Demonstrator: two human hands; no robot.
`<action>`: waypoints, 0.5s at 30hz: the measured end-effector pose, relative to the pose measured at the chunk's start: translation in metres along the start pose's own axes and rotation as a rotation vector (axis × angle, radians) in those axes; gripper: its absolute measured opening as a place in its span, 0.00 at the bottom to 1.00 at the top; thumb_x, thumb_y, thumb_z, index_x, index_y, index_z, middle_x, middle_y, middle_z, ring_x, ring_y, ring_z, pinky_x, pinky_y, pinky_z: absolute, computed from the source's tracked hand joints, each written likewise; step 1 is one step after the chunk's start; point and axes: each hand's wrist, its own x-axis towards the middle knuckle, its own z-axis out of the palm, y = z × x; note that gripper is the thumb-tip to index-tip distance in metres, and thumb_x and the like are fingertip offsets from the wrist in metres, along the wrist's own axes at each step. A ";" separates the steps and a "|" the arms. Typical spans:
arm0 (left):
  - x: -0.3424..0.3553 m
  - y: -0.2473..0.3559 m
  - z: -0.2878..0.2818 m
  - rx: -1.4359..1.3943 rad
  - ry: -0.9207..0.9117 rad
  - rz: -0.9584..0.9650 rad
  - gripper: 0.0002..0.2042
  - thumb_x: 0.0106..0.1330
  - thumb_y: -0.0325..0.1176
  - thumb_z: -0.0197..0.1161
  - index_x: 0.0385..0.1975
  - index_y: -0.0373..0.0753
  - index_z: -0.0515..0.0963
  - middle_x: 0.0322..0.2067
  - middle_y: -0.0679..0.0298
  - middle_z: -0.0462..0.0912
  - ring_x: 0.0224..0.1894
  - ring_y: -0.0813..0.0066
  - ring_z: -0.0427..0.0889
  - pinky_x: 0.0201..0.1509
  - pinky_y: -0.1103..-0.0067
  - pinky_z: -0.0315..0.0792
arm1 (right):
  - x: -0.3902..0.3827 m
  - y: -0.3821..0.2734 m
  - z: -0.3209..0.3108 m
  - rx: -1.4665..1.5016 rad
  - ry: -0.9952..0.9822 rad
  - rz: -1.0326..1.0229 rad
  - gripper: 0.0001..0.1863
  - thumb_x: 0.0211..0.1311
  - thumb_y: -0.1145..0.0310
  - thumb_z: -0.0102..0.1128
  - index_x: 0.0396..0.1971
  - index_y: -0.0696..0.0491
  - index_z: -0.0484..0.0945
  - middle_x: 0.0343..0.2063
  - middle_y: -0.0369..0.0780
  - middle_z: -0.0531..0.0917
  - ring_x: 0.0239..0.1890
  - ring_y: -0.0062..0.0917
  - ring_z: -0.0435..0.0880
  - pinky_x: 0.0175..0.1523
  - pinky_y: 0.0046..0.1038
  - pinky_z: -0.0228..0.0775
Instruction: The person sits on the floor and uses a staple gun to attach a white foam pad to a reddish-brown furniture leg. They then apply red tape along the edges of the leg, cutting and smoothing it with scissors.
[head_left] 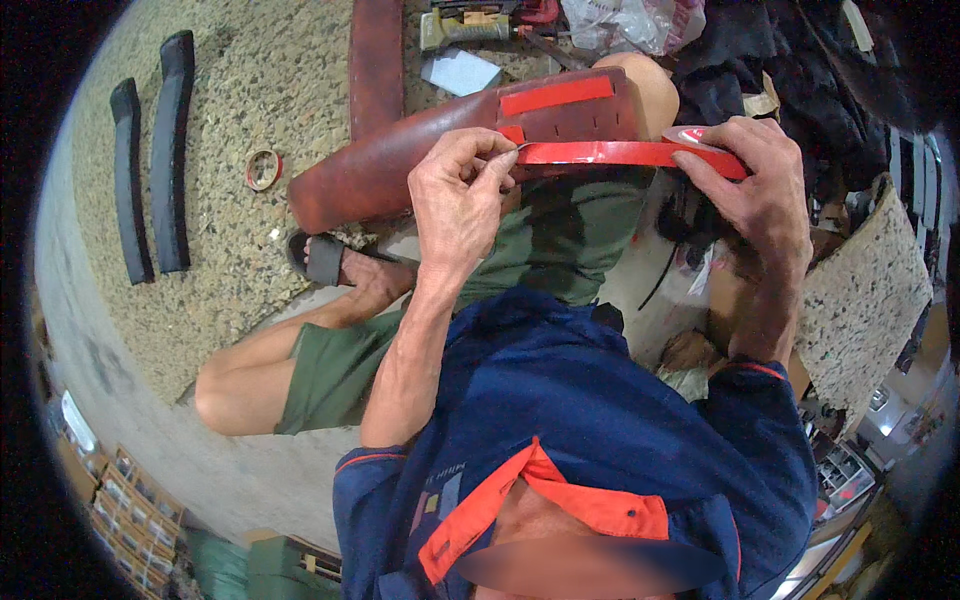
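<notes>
A length of red tape (610, 152) is stretched between my two hands. My left hand (455, 195) pinches its loose end between thumb and fingertips. My right hand (755, 185) is closed on the tape roll (725, 160), with the thumb on the near side. Just beyond the strip, a reddish-brown, leather-like curved piece (390, 165) lies across my leg. A straight red strip (555, 95) is stuck along its right part, and a short red patch (512, 133) shows by my left fingers. Several small slits run between them.
Two long black padded pieces (172, 150) lie on the speckled foam mat (230, 100) at left, near a small tape ring (264, 170). A flat brown strip (376, 70), a white block (462, 72) and a clear plastic bag (640, 25) are beyond. Dark material (790, 55) heaps at far right.
</notes>
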 end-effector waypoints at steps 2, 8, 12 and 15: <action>0.001 0.002 0.000 0.028 -0.006 0.006 0.03 0.69 0.22 0.70 0.38 0.30 0.86 0.28 0.68 0.86 0.27 0.85 0.83 0.29 0.83 0.76 | -0.001 0.001 0.001 0.033 0.017 0.018 0.12 0.53 0.66 0.81 0.32 0.54 0.86 0.27 0.41 0.85 0.31 0.37 0.82 0.40 0.36 0.73; -0.003 0.003 0.003 0.173 -0.019 -0.046 0.05 0.68 0.25 0.71 0.40 0.32 0.87 0.25 0.68 0.86 0.28 0.84 0.84 0.33 0.83 0.76 | -0.003 0.003 0.004 -0.014 0.019 0.029 0.15 0.57 0.56 0.78 0.30 0.53 0.87 0.28 0.41 0.87 0.32 0.39 0.86 0.41 0.37 0.76; -0.004 0.001 0.004 0.242 -0.014 0.004 0.04 0.67 0.24 0.72 0.38 0.32 0.87 0.28 0.65 0.86 0.29 0.82 0.84 0.34 0.81 0.76 | -0.002 0.006 0.007 0.003 0.034 0.025 0.15 0.58 0.56 0.78 0.30 0.53 0.87 0.28 0.41 0.87 0.32 0.39 0.86 0.41 0.37 0.76; -0.001 -0.001 0.002 0.360 -0.003 0.209 0.03 0.64 0.22 0.72 0.34 0.30 0.85 0.32 0.62 0.82 0.28 0.78 0.82 0.33 0.77 0.77 | -0.003 0.009 0.007 0.000 0.043 0.034 0.16 0.58 0.55 0.78 0.30 0.53 0.87 0.28 0.41 0.86 0.33 0.39 0.86 0.41 0.38 0.76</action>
